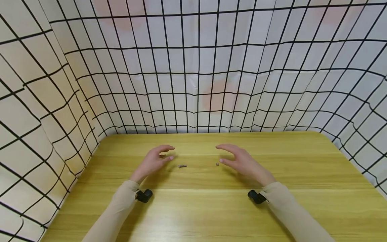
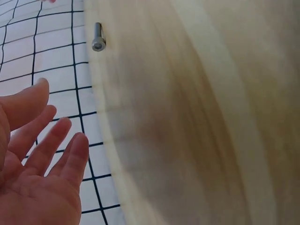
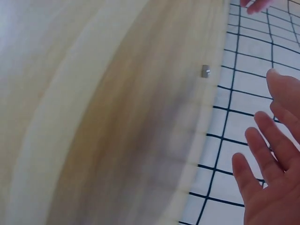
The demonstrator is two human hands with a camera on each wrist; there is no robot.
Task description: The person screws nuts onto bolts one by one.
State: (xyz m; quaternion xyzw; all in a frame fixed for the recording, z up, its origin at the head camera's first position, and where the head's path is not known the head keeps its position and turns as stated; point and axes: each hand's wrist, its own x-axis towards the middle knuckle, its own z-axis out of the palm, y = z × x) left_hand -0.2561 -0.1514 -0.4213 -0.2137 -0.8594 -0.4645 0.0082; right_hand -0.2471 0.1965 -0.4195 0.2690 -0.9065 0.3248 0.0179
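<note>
Left hand (image 1: 153,161): loosely spread, near bolt (image 2: 98,38) | right hand (image 1: 244,162): likewise, near nut (image 3: 205,71)

The socket-head bolt (image 2: 98,36) is silvery grey metal, smooth and softly shiny. The nut (image 3: 205,71) is metal too, with a bright glint. The counter (image 1: 193,215) looks like wood, streaked with grain, smooth and satin-glossy. The 2 sleeves (image 1: 119,201) are matt cloth; the 2 wrist cameras (image 1: 257,197) look like plastic. The grid-lined sheeting (image 1: 206,60) is thin, creased, faintly glossy.
</note>
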